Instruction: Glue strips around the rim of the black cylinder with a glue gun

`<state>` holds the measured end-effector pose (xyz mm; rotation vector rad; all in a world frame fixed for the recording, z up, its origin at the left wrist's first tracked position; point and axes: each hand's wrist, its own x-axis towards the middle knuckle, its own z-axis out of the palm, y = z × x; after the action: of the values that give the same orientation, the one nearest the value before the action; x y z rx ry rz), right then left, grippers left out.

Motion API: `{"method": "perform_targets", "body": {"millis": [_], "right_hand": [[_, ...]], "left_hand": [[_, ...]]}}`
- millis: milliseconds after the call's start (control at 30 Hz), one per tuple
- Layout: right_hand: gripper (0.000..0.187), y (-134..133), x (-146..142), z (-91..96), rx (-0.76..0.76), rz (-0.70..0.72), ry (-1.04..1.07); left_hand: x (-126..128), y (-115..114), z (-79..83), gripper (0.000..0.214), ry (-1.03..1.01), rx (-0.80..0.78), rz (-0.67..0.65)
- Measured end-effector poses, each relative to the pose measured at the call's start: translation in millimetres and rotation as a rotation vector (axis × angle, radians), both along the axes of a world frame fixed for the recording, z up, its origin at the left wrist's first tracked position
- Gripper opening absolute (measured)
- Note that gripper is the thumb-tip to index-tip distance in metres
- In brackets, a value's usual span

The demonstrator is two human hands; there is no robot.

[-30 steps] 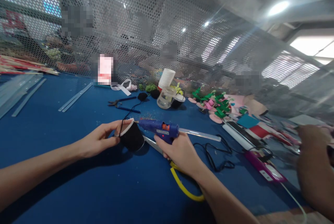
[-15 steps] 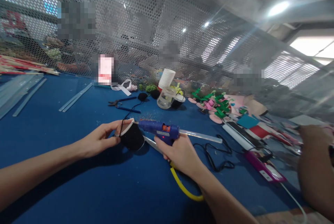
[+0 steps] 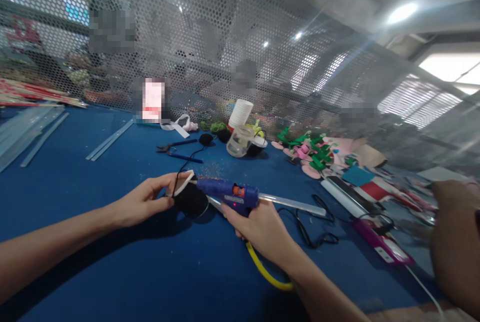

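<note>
My left hand (image 3: 148, 197) grips a paper cup (image 3: 192, 203) wrapped in black yarn, tilted on its side with its white rim toward the fingers. A strand runs from the cup to a black yarn ball (image 3: 205, 139) farther back. In my right hand (image 3: 262, 229) is a blue hot glue gun (image 3: 225, 195), its small light glowing red. The nozzle is at the cup's rim; whether it touches cannot be made out. A clear glue stick (image 3: 294, 204) protrudes from the gun's back. Under my right hand lies a tool with a yellow handle (image 3: 264, 269) and grey blade, partly hidden.
Blue-handled pliers (image 3: 183, 157), a clear plastic cup (image 3: 240, 142) and stacked white paper cups (image 3: 242, 112) stand or lie behind. Green and pink craft pieces (image 3: 305, 154) are at right, near a purple power strip (image 3: 382, 242) and black cord (image 3: 311, 234). Another person's arm (image 3: 453, 242) reaches in.
The glue gun has shifted slightly left, its nozzle closer along the cup's rim, and its rear end has dipped a little. My left hand still holds the cup in nearly the same place.
</note>
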<state>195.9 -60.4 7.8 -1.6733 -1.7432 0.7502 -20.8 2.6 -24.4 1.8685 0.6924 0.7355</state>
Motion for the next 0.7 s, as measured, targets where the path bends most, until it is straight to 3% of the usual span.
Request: {"method": "perform_targets", "body": {"millis": [200, 500, 700], "right_hand": [[0.019, -1.5, -0.1, -3.5, -0.002, 0.007, 0.023], [0.016, -4.7, -6.3, -2.5, 0.122, 0.045, -0.034], [0.015, -7.1, -7.7, -2.3, 0.072, 0.033, -0.009]], "left_hand": [[0.0, 2.1, -2.5, 0.014, -0.014, 0.015, 0.013], [0.1, 0.7, -0.8, 0.013, -0.021, 0.016, 0.018], [0.5, 0.7, 0.0, 0.015, -0.008, -0.003, 0.032]]}}
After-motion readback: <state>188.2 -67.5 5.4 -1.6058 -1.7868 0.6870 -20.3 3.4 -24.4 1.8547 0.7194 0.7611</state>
